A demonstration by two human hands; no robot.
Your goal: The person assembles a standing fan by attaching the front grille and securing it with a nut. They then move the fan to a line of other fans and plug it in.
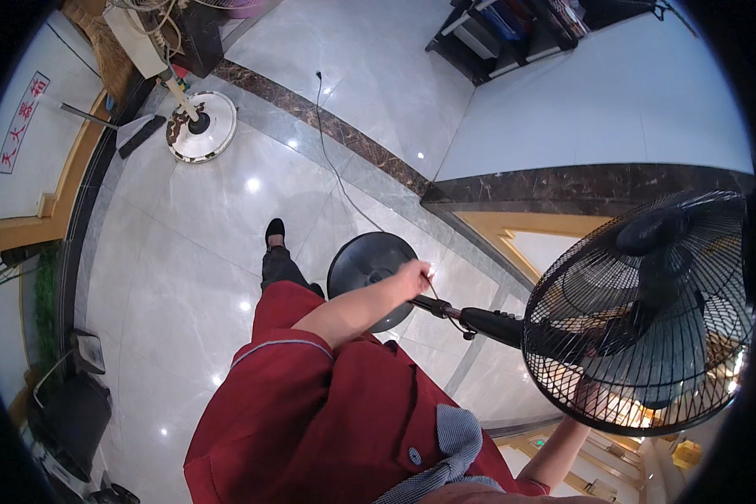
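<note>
A black standing fan (638, 311) is at my right, its wire cage close in front of me and its round black base (353, 265) on the floor beside my foot. My left hand (412, 280) is beside the fan's pole (433, 306), its fingers closed on the thin power cord (342, 181). From there the cord trails across the floor to a plug (318, 75) lying loose. My right hand (595, 398) is up at the fan head, seen only through the cage bars; its fingers are hidden.
An old fan stand with a rusty white base (218, 134) stands at the far left, near a broom (140, 136). A black chair-like object (71, 420) is at the near left. A black rack (504, 38) stands at the back beside a white wall (596, 118).
</note>
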